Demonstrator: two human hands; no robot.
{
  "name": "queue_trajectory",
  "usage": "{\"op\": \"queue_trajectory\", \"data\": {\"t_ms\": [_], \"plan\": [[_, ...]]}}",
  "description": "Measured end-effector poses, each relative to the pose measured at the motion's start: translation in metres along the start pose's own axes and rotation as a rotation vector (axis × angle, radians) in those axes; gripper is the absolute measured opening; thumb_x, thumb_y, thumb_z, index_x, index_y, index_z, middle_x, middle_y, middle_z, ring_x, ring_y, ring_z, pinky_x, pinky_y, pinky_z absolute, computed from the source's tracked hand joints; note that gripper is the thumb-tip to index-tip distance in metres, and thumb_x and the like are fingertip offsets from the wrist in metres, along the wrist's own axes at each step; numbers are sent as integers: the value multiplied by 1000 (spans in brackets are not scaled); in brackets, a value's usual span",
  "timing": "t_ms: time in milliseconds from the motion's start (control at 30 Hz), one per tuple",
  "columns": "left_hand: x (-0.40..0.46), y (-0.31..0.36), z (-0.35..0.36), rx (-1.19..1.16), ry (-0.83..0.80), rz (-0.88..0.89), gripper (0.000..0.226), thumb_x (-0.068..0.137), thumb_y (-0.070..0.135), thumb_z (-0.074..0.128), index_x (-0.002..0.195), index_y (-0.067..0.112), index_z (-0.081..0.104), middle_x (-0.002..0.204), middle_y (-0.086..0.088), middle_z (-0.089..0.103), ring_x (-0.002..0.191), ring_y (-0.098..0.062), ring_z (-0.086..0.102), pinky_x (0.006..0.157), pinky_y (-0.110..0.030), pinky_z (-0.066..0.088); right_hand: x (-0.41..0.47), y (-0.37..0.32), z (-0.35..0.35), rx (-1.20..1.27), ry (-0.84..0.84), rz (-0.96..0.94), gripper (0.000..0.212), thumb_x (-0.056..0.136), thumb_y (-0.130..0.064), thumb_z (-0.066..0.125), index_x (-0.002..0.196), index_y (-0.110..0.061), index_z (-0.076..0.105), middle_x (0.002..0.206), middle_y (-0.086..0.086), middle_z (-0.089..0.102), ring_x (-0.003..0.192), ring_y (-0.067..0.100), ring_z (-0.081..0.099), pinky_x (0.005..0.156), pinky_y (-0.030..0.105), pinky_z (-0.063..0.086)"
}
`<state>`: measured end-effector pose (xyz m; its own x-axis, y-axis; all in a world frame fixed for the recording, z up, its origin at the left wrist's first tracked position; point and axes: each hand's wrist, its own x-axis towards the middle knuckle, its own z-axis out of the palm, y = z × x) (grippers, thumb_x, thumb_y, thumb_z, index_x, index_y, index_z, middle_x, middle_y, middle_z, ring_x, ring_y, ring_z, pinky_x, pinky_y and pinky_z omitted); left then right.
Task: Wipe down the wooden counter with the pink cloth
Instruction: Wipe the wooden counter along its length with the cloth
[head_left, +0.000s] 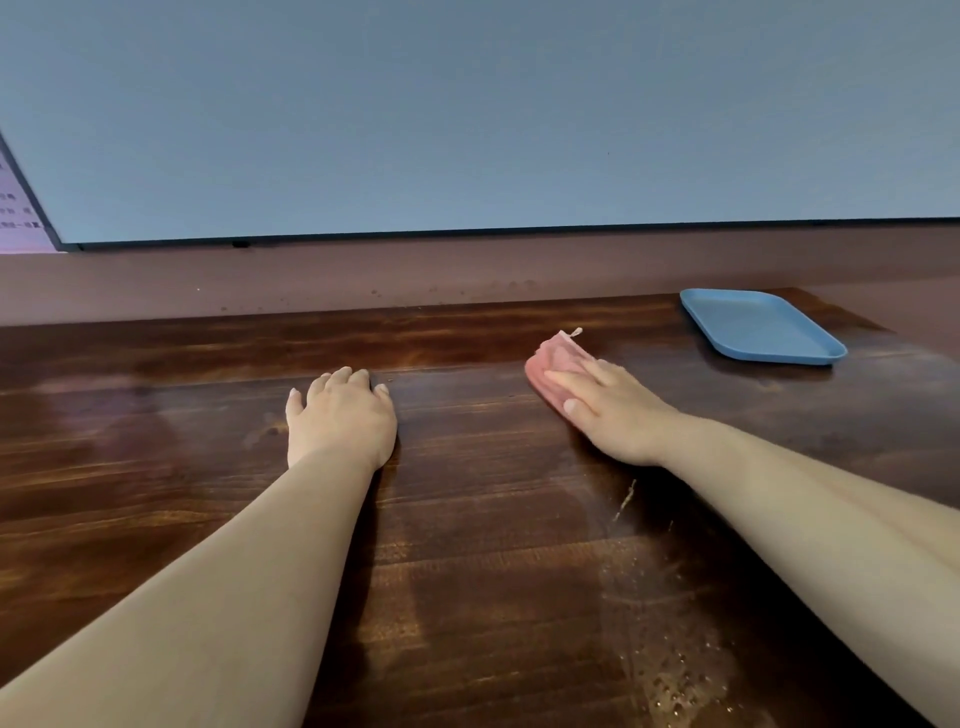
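Right hand (618, 415) presses pink cloth (556, 366) flat on table (467, 519), fingers straight; left hand (340, 415) rests open; blue tray (761, 325) far right.

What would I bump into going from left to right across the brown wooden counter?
Left hand resting on the brown wooden counter → crumpled pink cloth → right hand pressing that cloth → flat blue plastic tray.

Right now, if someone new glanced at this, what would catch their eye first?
Probably the pink cloth, bright against the dark wooden counter, pressed flat under the right hand. Next, the blue tray at the far right near the wall, and the left hand resting on bare wood mid-counter.
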<state>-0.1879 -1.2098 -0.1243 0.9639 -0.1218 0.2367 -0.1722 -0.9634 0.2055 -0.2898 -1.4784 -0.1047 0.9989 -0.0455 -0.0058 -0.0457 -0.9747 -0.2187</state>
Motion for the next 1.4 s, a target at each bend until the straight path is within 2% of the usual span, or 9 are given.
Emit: {"op": "queue_trajectory", "data": {"t_ms": [167, 400, 500, 600, 733, 900, 1033, 1267, 1400], "plan": [[-1, 1, -1, -20, 10, -4, 50, 101, 40, 22, 141, 17, 42, 151, -1, 35, 143, -21, 22, 117, -46, 12, -31, 5, 5, 27, 13, -373, 48, 106, -24, 34, 154, -26, 32, 165, -8, 15, 151, 8, 10, 123, 28, 2], [-6, -1, -14, -376, -14, 40, 46, 92, 53, 44, 132, 33, 54, 137, 7, 55, 128, -22, 46, 109, -40, 35, -9, -15, 6, 39, -20, -122, 50, 106, -27, 32, 155, -35, 27, 167, -6, 4, 152, 23, 5, 124, 37, 4], [-10, -3, -21, -452, -130, 91, 51, 91, 57, 46, 137, 35, 49, 142, 8, 49, 135, -21, 39, 112, -37, 29, -26, -8, 11, 68, -35, -262, 48, 107, -29, 32, 154, -37, 28, 166, -8, 10, 153, 15, 3, 124, 38, 5], [-18, -3, -28, -399, -285, 112, 61, 92, 58, 45, 146, 31, 37, 152, 6, 36, 143, -24, 25, 116, -41, 21, -17, -8, 2, 36, -57, -130, 49, 107, -27, 29, 155, -36, 25, 167, -8, 9, 152, 20, 10, 123, 38, 8], [-46, 24, -36, -458, -155, 98, 55, 97, 48, 42, 145, 21, 39, 150, 0, 39, 138, -22, 33, 114, -33, 22, -23, -29, 0, 9, -45, -46, 50, 107, -30, 29, 156, -36, 24, 167, -2, 4, 152, 28, 8, 123, 42, 8], [-95, 68, -33, -339, -98, 155, 47, 99, 35, 36, 141, 13, 43, 146, -7, 43, 137, -23, 34, 116, -38, 16, -77, -30, 8, 62, -76, -350, 50, 106, -24, 35, 155, -30, 29, 165, -8, 17, 151, 18, 12, 124, 38, 5], [-130, 69, -23, -156, -32, 234, 50, 101, 36, 30, 146, 15, 34, 154, -2, 32, 144, -19, 20, 118, -38, 9, -70, -31, 1, -7, -20, -137, 48, 107, -25, 30, 156, -29, 27, 167, -4, 11, 150, 25, 14, 123, 37, 6], [-138, 71, -22, -262, 18, 219, 35, 100, 29, 33, 124, 17, 54, 129, -1, 56, 123, -20, 45, 104, -34, 33, -93, -45, 12, 60, -45, -374, 54, 103, -24, 37, 156, -28, 29, 167, -2, 8, 151, 25, 12, 122, 41, 12], [-139, 70, -21, -241, 16, 211, 43, 101, 29, 33, 139, 13, 44, 144, -3, 44, 135, -19, 34, 111, -31, 24, -78, -49, 8, 12, -12, -113, 49, 106, -29, 32, 155, -31, 30, 165, -1, 16, 147, 27, 19, 121, 40, 15]]}}
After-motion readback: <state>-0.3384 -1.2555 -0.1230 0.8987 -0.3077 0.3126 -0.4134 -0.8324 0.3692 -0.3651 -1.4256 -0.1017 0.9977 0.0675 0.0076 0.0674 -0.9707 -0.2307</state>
